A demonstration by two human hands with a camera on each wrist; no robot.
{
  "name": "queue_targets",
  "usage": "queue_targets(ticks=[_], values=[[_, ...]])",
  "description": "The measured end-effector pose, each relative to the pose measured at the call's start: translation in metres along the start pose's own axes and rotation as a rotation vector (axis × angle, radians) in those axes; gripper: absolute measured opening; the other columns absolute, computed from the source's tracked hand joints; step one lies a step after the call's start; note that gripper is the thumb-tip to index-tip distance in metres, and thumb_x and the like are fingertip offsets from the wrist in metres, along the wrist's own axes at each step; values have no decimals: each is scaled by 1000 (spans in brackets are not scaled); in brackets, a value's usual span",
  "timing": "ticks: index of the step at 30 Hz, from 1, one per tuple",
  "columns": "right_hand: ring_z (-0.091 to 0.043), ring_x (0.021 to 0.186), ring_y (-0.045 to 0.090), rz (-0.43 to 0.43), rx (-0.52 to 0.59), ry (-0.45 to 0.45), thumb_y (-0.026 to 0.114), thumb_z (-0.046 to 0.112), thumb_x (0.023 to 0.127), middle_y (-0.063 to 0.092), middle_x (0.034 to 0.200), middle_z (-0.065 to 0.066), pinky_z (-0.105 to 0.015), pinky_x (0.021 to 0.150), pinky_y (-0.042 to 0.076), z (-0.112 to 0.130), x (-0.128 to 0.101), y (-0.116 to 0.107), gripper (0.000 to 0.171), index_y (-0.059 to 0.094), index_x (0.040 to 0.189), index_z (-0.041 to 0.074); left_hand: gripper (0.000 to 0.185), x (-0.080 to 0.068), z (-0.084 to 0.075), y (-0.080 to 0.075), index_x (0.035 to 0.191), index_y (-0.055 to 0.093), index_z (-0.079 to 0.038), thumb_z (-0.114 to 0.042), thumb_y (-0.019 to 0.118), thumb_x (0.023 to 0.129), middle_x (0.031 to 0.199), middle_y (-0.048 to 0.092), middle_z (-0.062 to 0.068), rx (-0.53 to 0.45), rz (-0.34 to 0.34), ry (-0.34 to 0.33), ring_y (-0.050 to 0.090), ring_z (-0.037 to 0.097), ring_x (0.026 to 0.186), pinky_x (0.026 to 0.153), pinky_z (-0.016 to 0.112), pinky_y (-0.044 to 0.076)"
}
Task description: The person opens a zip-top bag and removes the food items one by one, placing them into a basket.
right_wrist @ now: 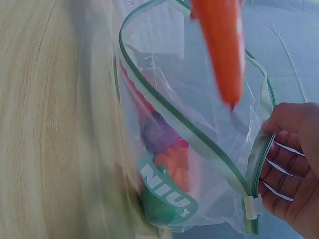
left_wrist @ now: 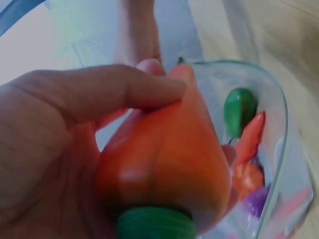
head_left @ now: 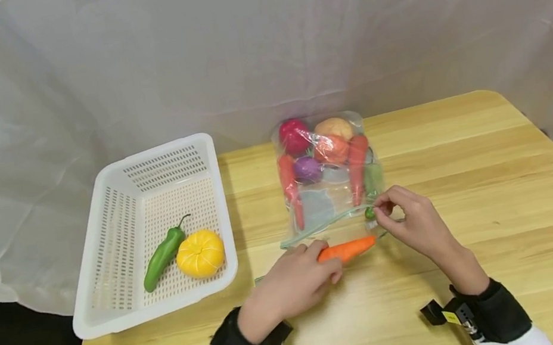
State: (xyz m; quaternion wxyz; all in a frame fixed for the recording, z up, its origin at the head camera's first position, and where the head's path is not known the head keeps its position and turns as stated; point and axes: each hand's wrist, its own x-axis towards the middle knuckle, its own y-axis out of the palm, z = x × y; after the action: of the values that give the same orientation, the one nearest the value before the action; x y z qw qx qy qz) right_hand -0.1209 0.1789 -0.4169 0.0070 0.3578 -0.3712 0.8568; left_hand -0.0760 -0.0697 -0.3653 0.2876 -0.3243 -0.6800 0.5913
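At the bag's mouth: your left hand (head_left: 294, 281) on a carrot (head_left: 345, 251), your right hand (head_left: 417, 222) on the rim (right_wrist: 189, 126).
Nearest, your left hand has fingers wrapped round the carrot, thumb along its top, green end back by your wrist, tip pointing right; likely held so the narrow end is free to aim. Can't tell if the tip is past the rim. Your right hand pinches the rim near the white slider (right_wrist: 252, 207), probably so the limp plastic stands parted. Beyond, the bag (head_left: 317, 205) lies on the table (head_left: 471, 166), mouth toward you, red and purple produce (head_left: 307, 169) deep inside, likely weighting its far end. Left of it, a white basket (head_left: 222, 205) holds a green chili (head_left: 164, 259) beside a yellow pumpkin (head_left: 200, 254), handy for your left hand. Curtain (head_left: 256, 43) behind.
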Motion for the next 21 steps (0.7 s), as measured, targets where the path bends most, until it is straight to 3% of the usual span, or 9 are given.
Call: queue_targets(ticks=[6, 9, 16, 21], values=[[-8, 66, 54, -4, 1, -6, 65, -8, 69, 60, 72, -2, -7, 63, 42, 0, 1, 0, 16, 64, 80, 3, 11, -31, 5, -12, 84, 49, -24, -22, 58, 91, 114, 57, 3, -24, -27, 10, 53, 15, 83, 64, 23, 41], [-8, 66, 53, 2, 4, -5, 66, -9, 69, 60, 73, -2, -5, 64, 40, 0, 1, 0, 17, 64, 80, 4, 13, -48, 10, -18, 83, 50, -25, -21, 62, 87, 119, 58, 5, -42, -101, -25, 56, 16, 89, 72, 29, 48], [-8, 66, 53, 5, -10, 7, 67, -7, 69, 59, 72, -2, -5, 63, 39, 0, 1, -1, 16, 63, 80, 4, 28, -85, 38, -31, 75, 54, -22, -4, 74, 69, 115, 61, 11, 0, -365, -179, 60, 26, 92, 79, 42, 50], [-8, 66, 53, 1, -15, -2, 68, -7, 69, 59, 72, -2, -5, 63, 39, 1, 1, 0, 15, 63, 79, 3, 34, -103, 61, -32, 73, 53, -22, 5, 71, 66, 113, 61, 11, -6, -394, -298, 59, 31, 93, 73, 43, 44]])
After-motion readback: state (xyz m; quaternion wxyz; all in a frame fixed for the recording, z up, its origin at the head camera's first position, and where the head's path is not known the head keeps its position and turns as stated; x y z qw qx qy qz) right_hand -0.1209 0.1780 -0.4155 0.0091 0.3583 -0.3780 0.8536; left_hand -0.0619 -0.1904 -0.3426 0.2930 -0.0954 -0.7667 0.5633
